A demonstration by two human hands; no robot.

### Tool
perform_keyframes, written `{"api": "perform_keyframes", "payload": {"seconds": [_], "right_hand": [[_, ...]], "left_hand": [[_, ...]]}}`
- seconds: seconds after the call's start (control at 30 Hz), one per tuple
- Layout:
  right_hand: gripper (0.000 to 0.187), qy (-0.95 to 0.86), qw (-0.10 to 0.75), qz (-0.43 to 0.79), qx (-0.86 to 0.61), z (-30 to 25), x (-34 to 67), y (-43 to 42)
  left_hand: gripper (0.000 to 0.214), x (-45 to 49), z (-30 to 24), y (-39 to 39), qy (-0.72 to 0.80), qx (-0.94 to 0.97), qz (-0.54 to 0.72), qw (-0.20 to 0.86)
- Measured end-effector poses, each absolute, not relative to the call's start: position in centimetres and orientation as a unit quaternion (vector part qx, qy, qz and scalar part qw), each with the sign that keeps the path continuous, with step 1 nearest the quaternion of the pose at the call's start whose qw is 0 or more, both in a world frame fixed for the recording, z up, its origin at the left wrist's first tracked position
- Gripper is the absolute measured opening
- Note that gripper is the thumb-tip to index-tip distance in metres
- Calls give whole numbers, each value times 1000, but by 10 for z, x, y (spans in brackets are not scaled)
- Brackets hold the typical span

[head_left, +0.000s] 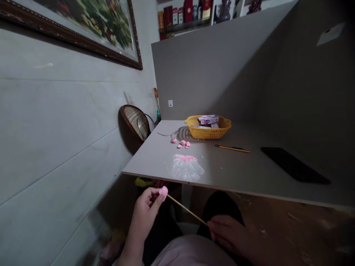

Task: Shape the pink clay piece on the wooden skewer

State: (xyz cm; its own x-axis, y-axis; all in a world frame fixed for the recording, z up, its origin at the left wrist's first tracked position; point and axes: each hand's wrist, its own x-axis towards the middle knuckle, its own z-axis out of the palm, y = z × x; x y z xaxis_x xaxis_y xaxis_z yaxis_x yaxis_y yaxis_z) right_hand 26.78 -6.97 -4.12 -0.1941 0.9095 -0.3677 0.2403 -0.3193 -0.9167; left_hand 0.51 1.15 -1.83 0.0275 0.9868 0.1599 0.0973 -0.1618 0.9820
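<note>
My left hand point(151, 205) pinches a small pink lump point(164, 191) between thumb and fingers, just below the table's front edge. A thin wooden stick point(188, 211) runs from the lump down to the right, its near end inside my right hand point(226, 231). Those fingers are closed round the stick in dim light. Whether the stick's tip is inside the pink lump or only touches it, I cannot tell. On the table ahead lie several smaller pink pieces point(183, 142) and a patch of pink shavings point(186, 158) with whitish powder point(185, 170).
A yellow plastic basket point(209, 132) with small boxes stands at the back of the grey table point(149, 159). Right of centre lie a yellow-and-black pencil point(234, 148) and a flat black sheet point(294, 165). A round woven tray point(133, 123) leans against the left wall.
</note>
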Motion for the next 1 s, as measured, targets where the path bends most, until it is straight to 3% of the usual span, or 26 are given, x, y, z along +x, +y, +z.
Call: {"api": "perform_keyframes", "payload": {"seconds": [0.13,0.23,0.33,0.43,0.57,0.7,0.77,1.0], "right_hand": [[31,-587,299,396,-640,-36,261,-81],[29,-641,309,232,-663,-36,263,-87],[38,-601,303,384,-632,-42,266,-81],[54,-537,239,574,-570,-52,266,-72],[54,-534,236,581,-567,-55,259,-74],[29,-614,326,301,-652,-47,256,-86],[30,-658,333,166,-654,-45,259,-90],[37,-731,307,5,-609,-49,271,-98]], "left_hand": [[35,6,-24,14,485,526,538,446],[34,7,-27,14,478,513,547,456],[30,7,-24,10,464,523,552,454],[25,6,-18,6,454,549,542,446],[26,4,-15,5,459,560,531,440],[32,4,-23,9,464,535,545,449],[35,3,-27,11,465,533,536,460],[33,0,-27,11,468,541,537,446]]}}
